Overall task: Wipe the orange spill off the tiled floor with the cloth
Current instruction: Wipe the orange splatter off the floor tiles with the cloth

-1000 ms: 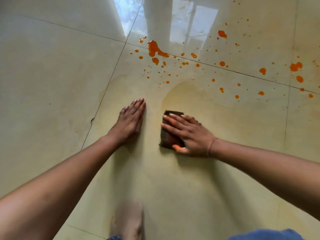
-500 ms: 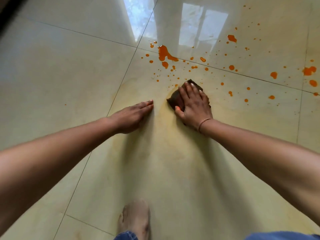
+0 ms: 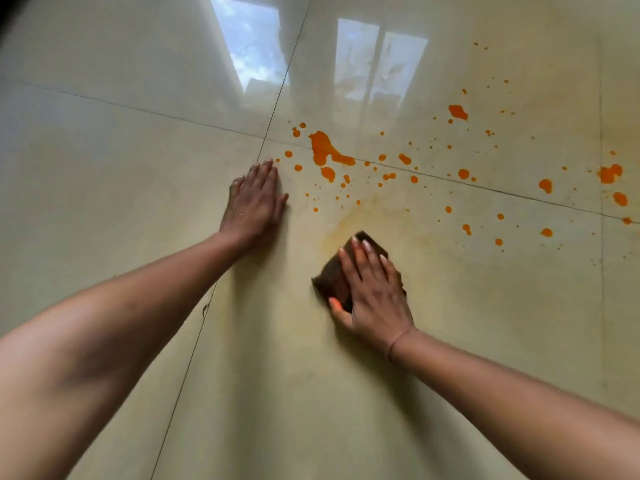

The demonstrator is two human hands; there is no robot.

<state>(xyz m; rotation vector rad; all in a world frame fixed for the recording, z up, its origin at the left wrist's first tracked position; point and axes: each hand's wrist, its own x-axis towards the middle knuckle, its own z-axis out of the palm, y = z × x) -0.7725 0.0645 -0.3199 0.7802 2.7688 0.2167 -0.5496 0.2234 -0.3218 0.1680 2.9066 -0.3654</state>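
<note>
Pressing cloth [image 3: 333,276] (dark brown): right hand [image 3: 375,296]

**Daylight on gloss tile, wide-angle bend**

Bright, soft daylight from ahead. Tiled floor [image 3: 104,188] v. glossy. Two window reflections [image 3: 251,46] at top centre, w/ pale glare washing the tile round them. Broad soft shadow runs down centre of frame, darker just beside right hand [image 3: 375,296] and left hand [image 3: 254,202]. Grout lines [image 3: 277,98] splay and tilt w/ lens distortion. Top-left corner dark. Centre fairly sharp; both hands slightly soft, frame edges softer.
</note>
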